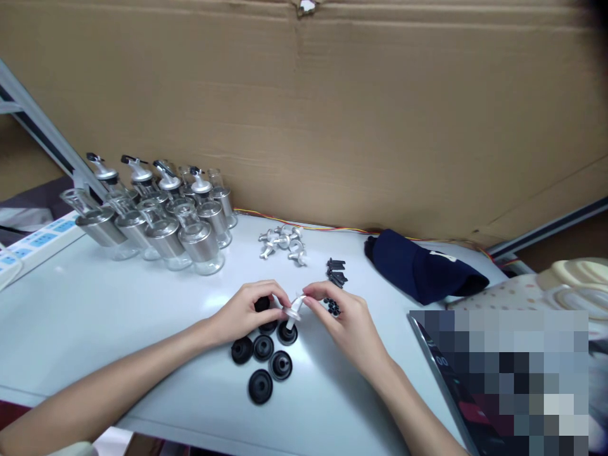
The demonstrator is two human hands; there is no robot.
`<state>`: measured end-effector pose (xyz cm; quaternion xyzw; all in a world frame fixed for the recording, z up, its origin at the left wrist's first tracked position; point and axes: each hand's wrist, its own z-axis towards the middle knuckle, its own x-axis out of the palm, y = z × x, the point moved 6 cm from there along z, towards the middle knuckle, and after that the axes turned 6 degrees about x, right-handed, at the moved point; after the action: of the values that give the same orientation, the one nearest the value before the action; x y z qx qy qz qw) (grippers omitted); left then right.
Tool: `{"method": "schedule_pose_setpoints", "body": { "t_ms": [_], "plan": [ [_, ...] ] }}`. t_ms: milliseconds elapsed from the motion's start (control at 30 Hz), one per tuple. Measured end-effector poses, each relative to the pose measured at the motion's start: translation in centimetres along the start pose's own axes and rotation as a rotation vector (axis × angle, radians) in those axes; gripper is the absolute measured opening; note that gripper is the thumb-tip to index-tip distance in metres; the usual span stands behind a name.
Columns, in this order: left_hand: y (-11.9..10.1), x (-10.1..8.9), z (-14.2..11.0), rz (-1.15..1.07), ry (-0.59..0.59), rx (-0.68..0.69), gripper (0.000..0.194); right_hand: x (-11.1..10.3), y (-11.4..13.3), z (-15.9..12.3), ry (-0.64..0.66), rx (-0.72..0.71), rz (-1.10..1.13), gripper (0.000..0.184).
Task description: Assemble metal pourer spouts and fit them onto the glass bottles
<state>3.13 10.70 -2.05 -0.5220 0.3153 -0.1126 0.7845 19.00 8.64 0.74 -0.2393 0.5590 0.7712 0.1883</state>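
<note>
Between my two hands is a silver pour spout (294,308) with a pale stem pointing down. My left hand (256,307) pinches its flange from the left, thumb and fingers closed on it. My right hand (339,313) grips the tip of the spout between thumb and fingertips. Just below the stem lies a round black stopper (287,333); whether they touch I cannot tell. Several more black stoppers (263,348) lie around it, some partly hidden by my left hand. Small black rings (334,307) sit beside my right hand, partly covered by it.
Glass bottles with metal sleeves (197,244) crowd the back left, several topped with spouts. More loose silver spouts (282,239) and black flip caps (337,272) lie behind my hands. A navy cap (418,266) is at right, a power strip (40,244) at left. Cardboard (304,126) walls the back.
</note>
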Motion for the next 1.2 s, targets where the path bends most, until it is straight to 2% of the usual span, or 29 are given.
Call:
{"method": "schedule_pose_setpoints", "body": {
  "t_ms": [133, 200, 333, 467, 700, 833, 933, 1033, 1200],
  "plan": [
    [-0.1, -0.1, 0.0, 0.016, -0.030, -0.008, 0.012, -2.3, -1.4, 0.5, -0.084, -0.006, -0.099, 0.018],
    [0.1, -0.1, -0.1, 0.015, -0.051, -0.031, 0.011, -3.5, -2.8, 0.7, -0.077, 0.019, -0.197, 0.018],
    [0.2, -0.3, -0.4, 0.063, -0.094, -0.041, 0.007, -4.1, -5.7, 0.6, 0.085, 0.108, -0.347, 0.016],
    [-0.7, -0.4, -0.6, 0.108, -0.122, 0.052, 0.008, -3.6, -6.6, 0.2, 0.168, 0.157, -0.373, 0.019],
    [-1.9, -0.8, -0.7, 0.245, -0.187, 0.200, 0.011, -2.8, -6.3, 0.4, 0.209, 0.176, -0.355, 0.017],
    [-2.3, -1.0, -0.8, 0.282, -0.224, 0.284, 0.011, -3.9, -5.5, 0.5, 0.111, 0.159, -0.317, 0.012],
    [-2.7, -0.9, -1.0, 0.317, -0.237, 0.367, 0.012, -4.3, -4.0, 0.6, 0.048, 0.107, -0.210, 0.007],
    [-3.2, -0.6, -1.2, 0.361, -0.226, 0.455, 0.014, -3.4, -1.9, 0.5, 0.059, 0.032, -0.072, 0.007],
    [-4.0, 0.0, -1.4, 0.429, -0.179, 0.480, 0.018, -1.3, 0.3, -0.1, 0.093, -0.102, 0.120, 0.010]
  ]
}}
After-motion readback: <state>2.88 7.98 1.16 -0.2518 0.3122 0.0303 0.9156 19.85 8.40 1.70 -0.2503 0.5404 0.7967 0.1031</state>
